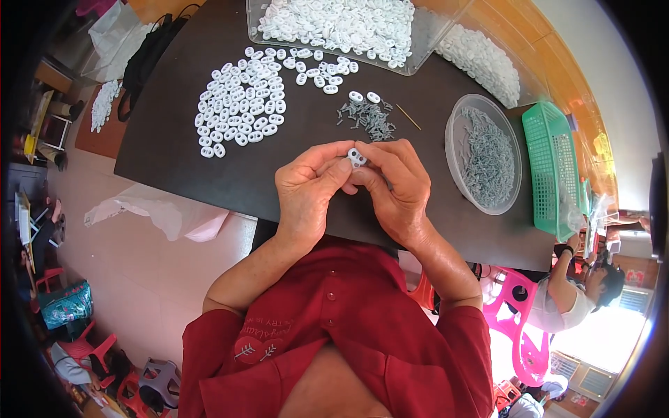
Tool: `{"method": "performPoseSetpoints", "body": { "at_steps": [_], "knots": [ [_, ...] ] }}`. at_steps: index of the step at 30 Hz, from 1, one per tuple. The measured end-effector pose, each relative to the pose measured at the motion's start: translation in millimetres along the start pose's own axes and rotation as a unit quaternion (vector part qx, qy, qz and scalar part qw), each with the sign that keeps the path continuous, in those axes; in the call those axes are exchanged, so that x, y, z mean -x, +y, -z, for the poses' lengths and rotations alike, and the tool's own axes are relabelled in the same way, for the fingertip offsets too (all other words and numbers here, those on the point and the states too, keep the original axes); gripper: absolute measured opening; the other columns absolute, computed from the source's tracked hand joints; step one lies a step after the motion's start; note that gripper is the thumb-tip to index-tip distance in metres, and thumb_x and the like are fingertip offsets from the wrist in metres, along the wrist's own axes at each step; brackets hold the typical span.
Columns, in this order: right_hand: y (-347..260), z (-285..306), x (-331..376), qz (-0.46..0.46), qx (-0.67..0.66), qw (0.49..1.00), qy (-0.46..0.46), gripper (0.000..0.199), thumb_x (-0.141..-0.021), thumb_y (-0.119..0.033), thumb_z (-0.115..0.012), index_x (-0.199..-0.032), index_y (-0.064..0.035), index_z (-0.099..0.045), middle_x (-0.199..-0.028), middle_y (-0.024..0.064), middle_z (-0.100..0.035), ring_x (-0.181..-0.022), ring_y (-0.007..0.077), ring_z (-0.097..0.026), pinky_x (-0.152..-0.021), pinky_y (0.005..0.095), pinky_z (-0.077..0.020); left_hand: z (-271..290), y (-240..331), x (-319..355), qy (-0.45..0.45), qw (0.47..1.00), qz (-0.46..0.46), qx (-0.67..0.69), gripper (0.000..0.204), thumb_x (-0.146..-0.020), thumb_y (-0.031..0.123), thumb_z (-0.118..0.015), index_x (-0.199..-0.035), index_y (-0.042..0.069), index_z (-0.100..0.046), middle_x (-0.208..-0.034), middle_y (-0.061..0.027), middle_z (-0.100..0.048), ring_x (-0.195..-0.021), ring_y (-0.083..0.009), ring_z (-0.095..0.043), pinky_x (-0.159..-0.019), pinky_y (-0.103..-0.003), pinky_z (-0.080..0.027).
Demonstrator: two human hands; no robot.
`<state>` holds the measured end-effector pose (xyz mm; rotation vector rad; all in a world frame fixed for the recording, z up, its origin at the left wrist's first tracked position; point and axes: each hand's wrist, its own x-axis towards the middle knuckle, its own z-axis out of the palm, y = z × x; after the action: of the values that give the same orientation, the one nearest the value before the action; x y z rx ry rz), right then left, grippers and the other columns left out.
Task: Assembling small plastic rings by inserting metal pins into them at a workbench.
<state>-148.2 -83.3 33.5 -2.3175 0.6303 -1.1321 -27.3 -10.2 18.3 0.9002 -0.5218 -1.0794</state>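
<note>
Between my two hands, above the dark table, I hold one small white oval plastic piece with two holes (357, 157). The thumb and fingers of my left hand (310, 182) pinch it from the left. My right hand (398, 180) grips it from the right, its fingertips at the upper edge. Any small part tucked under the fingers is hidden. Just beyond my hands lies a loose heap of small grey pins (373, 120), with two white oval pieces (373, 97) at its far side. To the left spreads a large group of white oval pieces (240, 104).
A clear bin of white pieces (334, 28) stands at the far edge. A round tub of grey pins (488, 160) and a green basket (550, 167) are on the right. A thin brown stick (409, 117) lies near the pins. Other people sit farther off.
</note>
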Motion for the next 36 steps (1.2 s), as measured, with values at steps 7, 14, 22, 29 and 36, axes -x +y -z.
{"method": "performPoseSetpoints", "body": {
  "at_steps": [7, 14, 22, 29, 36],
  "knots": [
    [-4.5, 0.8, -2.0, -0.007, 0.002, 1.000, -0.011, 0.031, -0.070, 0.006, -0.067, -0.100, 0.0017, -0.063, -0.087, 0.0104, -0.061, -0.073, 0.0191, -0.056, -0.061, 0.0273, -0.0469, -0.6, 6.4, -0.3, -0.010, 1.000, -0.007, -0.001, 0.024, -0.085, 0.000, -0.057, -0.108, -0.008, -0.058, -0.080, -0.0088, -0.064, -0.064, -0.0124, -0.057, -0.062, -0.023, -0.048],
    [-7.2, -0.8, -2.9, 0.011, 0.013, 1.000, -0.018, 0.032, -0.070, 0.004, -0.068, -0.101, 0.0016, -0.063, -0.087, 0.0105, -0.061, -0.071, 0.0203, -0.055, -0.060, 0.0294, -0.0455, 7.8, 9.3, -1.1, -0.057, 0.996, -0.034, -0.062, 0.028, -0.086, -0.002, -0.056, -0.114, -0.004, -0.057, -0.075, -0.0023, -0.060, -0.066, -0.0055, -0.051, -0.061, -0.019, -0.043],
    [-7.3, -4.0, 0.9, 0.004, 0.025, 1.000, 0.000, 0.035, -0.069, 0.004, -0.068, -0.103, 0.0006, -0.062, -0.085, 0.0097, -0.061, -0.068, 0.0204, -0.053, -0.061, 0.0299, -0.0443, 3.9, 3.6, 0.9, -0.029, 0.995, -0.046, -0.082, 0.026, -0.086, -0.002, -0.055, -0.112, -0.003, -0.059, -0.077, -0.0017, -0.061, -0.065, -0.0051, -0.052, -0.059, -0.018, -0.043],
    [-6.2, -4.0, 2.7, 0.012, 0.046, 0.999, 0.006, 0.036, -0.069, 0.004, -0.067, -0.104, 0.0004, -0.062, -0.083, 0.0083, -0.061, -0.068, 0.0205, -0.053, -0.061, 0.0300, -0.0440, 1.2, 3.4, 0.0, -0.024, 0.997, -0.034, -0.068, 0.024, -0.086, -0.001, -0.055, -0.109, -0.003, -0.061, -0.076, -0.0019, -0.061, -0.064, -0.0051, -0.052, -0.059, -0.018, -0.043],
    [-5.5, -6.8, 6.9, -0.023, 0.027, 0.999, 0.016, 0.034, -0.069, 0.004, -0.067, -0.102, 0.0012, -0.061, -0.081, 0.0079, -0.061, -0.068, 0.0192, -0.053, -0.060, 0.0297, -0.0442, 3.8, -0.1, 0.1, -0.021, 0.995, -0.043, -0.087, 0.023, -0.084, -0.005, -0.055, -0.106, -0.006, -0.061, -0.080, -0.0077, -0.064, -0.064, -0.0105, -0.056, -0.061, -0.022, -0.046]
  ]
}}
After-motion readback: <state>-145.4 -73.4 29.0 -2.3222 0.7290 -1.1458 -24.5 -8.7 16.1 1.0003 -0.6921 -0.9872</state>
